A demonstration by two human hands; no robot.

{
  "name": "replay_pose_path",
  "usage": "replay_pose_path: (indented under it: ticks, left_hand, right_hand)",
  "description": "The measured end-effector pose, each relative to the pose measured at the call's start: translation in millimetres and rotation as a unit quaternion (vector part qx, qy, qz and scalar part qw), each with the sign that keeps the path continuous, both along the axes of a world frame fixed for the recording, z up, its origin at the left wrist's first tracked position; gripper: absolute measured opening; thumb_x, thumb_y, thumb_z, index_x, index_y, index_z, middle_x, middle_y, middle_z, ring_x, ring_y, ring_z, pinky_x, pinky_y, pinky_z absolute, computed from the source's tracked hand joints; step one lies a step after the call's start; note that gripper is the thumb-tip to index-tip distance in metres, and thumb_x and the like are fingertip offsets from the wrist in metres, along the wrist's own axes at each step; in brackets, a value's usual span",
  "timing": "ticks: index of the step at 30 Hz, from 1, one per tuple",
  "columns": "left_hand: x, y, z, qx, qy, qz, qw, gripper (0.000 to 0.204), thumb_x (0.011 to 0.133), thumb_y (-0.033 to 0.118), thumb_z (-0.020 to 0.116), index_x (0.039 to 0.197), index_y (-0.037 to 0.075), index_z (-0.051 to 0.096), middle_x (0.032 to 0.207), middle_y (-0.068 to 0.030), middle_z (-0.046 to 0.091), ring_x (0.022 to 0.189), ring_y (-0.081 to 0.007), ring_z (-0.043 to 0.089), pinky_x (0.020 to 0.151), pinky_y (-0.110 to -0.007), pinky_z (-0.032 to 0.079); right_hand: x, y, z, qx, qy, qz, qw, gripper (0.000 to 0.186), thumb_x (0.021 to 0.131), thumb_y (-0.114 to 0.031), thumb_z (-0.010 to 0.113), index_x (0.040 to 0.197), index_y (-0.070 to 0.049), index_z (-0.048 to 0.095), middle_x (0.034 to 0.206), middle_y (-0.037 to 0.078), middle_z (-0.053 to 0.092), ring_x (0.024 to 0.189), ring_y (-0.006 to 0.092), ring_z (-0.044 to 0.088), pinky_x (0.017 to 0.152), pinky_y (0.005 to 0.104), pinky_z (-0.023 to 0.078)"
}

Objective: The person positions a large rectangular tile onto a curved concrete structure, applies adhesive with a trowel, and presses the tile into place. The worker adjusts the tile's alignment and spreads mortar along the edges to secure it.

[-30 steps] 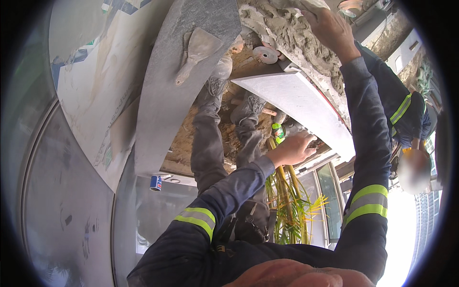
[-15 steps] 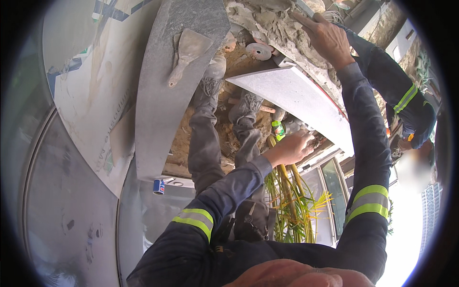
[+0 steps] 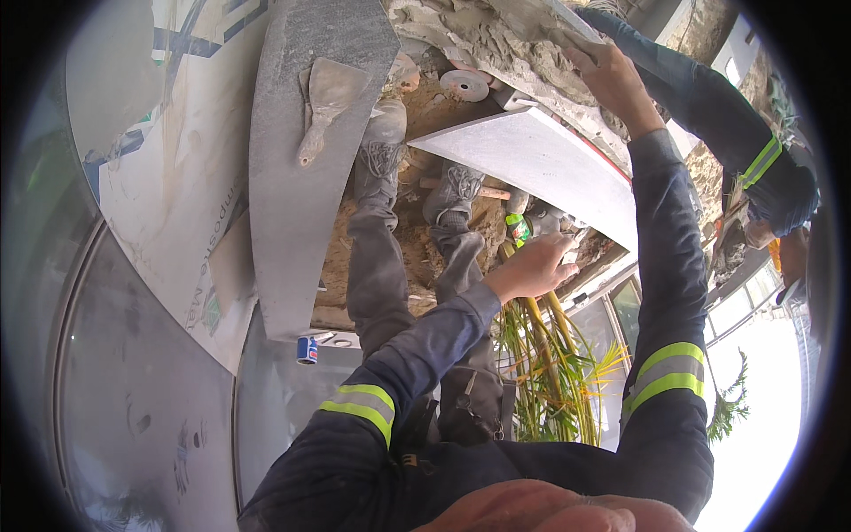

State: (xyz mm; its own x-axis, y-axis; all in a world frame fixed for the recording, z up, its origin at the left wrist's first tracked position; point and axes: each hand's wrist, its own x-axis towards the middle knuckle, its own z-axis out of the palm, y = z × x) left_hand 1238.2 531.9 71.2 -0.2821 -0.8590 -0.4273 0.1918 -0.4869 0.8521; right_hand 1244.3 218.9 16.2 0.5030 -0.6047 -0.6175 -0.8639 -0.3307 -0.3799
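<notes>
My right hand point(image 3: 613, 82) reaches out over a bed of rough wet mortar point(image 3: 505, 40). Its fingers are closed on a flat grey bar point(image 3: 574, 19), whose far end runs out of the picture. My left hand point(image 3: 534, 268) hangs lower, thumb and bent fingers apart, with nothing visible in it. Beside it are a green-labelled bottle point(image 3: 518, 229) and the leaves of a plant point(image 3: 554, 372). Between my two arms a pale grey slab point(image 3: 550, 168) lies tilted along the mortar's edge.
A putty knife point(image 3: 330, 102) lies on a long grey board point(image 3: 297, 204) to the left. A round disc point(image 3: 464, 85) and a wooden-handled tool point(image 3: 483, 191) lie near my shoes point(image 3: 379, 160). A blue can point(image 3: 307, 349) stands lower left. At right a co-worker point(image 3: 753, 133) bends close by.
My right hand has shifted slightly down and the bar shows more. The surroundings have slid a little left in view. The co-worker's head and arm have moved; my left hand barely has.
</notes>
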Motion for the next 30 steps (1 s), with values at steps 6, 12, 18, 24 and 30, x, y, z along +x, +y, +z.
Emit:
replay_pose_path:
  ticks: [6,12,18,24,30]
  left_hand:
    - [-1.4,2.0,-4.1,0.001,-0.011,-0.028,1.000,0.047,0.099,0.029,0.068,0.131,-0.003,0.056,0.120,-0.0249,0.062,0.112,-0.0412,0.064,0.096,-0.049,0.051]
    - [3.3,-0.1,1.0,0.020,-0.008,-0.042,0.999,0.045,0.098,0.028,0.068,0.128,-0.004,0.057,0.117,-0.0247,0.062,0.111,-0.0416,0.063,0.096,-0.049,0.050]
    - [-2.2,2.5,-4.9,0.009,-0.021,-0.060,0.998,0.043,0.100,0.030,0.067,0.127,-0.002,0.057,0.118,-0.0224,0.062,0.109,-0.0400,0.063,0.094,-0.049,0.050]
    - [-3.3,5.2,-4.0,0.008,-0.026,-0.048,0.998,0.045,0.100,0.031,0.066,0.132,0.000,0.057,0.118,-0.0214,0.062,0.112,-0.0394,0.062,0.095,-0.049,0.049]
    - [-6.2,11.9,7.6,-0.019,-0.030,-0.108,0.994,0.046,0.100,0.030,0.064,0.132,-0.002,0.056,0.122,-0.0240,0.062,0.116,-0.0414,0.061,0.098,-0.050,0.049]
  right_hand:
    - [-45.8,22.8,3.9,-0.134,-0.089,0.019,0.987,0.043,0.102,-0.036,0.060,0.137,-0.012,0.069,0.098,0.025,0.074,0.087,0.0358,0.074,0.082,0.0431,0.055]
    - [-23.8,56.2,13.3,-0.154,0.073,0.059,0.984,0.040,0.104,-0.037,0.058,0.143,-0.029,0.064,0.098,0.014,0.076,0.082,0.0350,0.072,0.073,0.0457,0.056]
    - [-42.2,30.5,-35.5,-0.149,0.016,0.036,0.988,0.041,0.106,-0.036,0.055,0.146,-0.028,0.062,0.083,0.015,0.072,0.071,0.0301,0.069,0.063,0.0418,0.052]
    - [-61.5,44.1,4.5,0.030,-0.030,-0.083,0.996,0.046,0.105,-0.040,0.056,0.141,-0.012,0.066,0.108,0.023,0.075,0.091,0.0325,0.076,0.087,0.0418,0.056]
    - [-88.3,91.6,3.9,0.004,-0.056,-0.136,0.989,0.041,0.105,-0.029,0.057,0.139,-0.008,0.065,0.125,0.023,0.071,0.108,0.0371,0.071,0.097,0.0408,0.053]
